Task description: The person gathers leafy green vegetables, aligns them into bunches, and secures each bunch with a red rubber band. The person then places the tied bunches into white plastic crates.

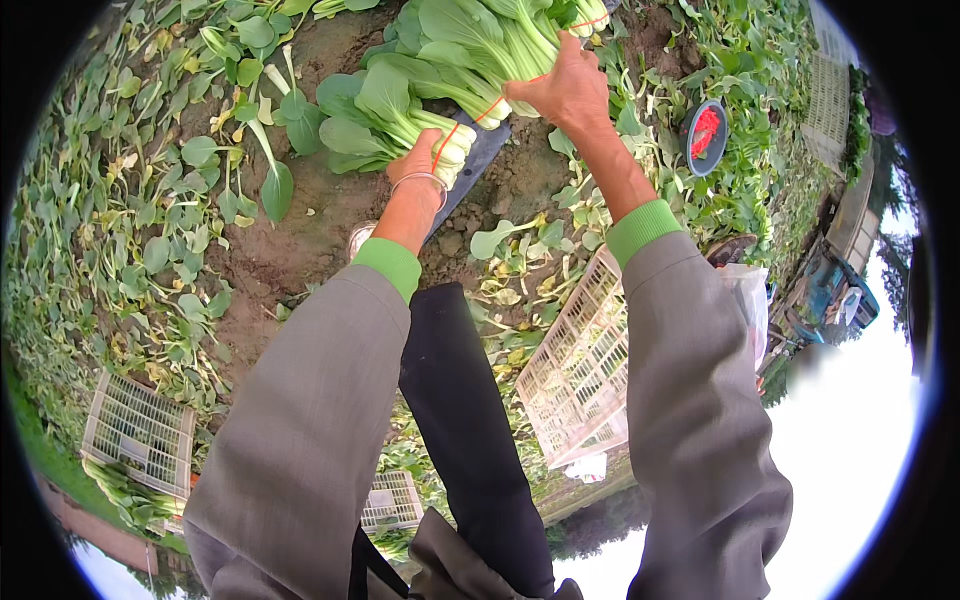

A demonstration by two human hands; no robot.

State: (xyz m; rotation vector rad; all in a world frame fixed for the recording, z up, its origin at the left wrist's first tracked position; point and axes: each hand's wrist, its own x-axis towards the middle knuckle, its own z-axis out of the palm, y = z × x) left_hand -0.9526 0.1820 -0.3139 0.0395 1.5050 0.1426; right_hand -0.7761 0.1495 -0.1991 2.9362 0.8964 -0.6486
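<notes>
My left hand (415,161) grips a bunch of green bok choy (379,120) by its pale stem ends, where a red band goes around it. A bracelet circles that wrist. Farther up, my right hand (566,91) spreads thumb and fingers over the stem ends of more banded bok choy bunches (469,45). Its palm side is hidden, so I cannot tell how many bunches it holds. The leaves of all these bunches point left. Under the stem ends lies a flat dark strip (480,150) on the soil.
A grey bowl (717,159) of red bands (705,131) rests among plants on the right. Plastic crates stand at right (577,367), lower left (139,431) and far upper right (829,97). Cut leaves (277,187) litter the soil. My dark trouser leg (465,405) is below.
</notes>
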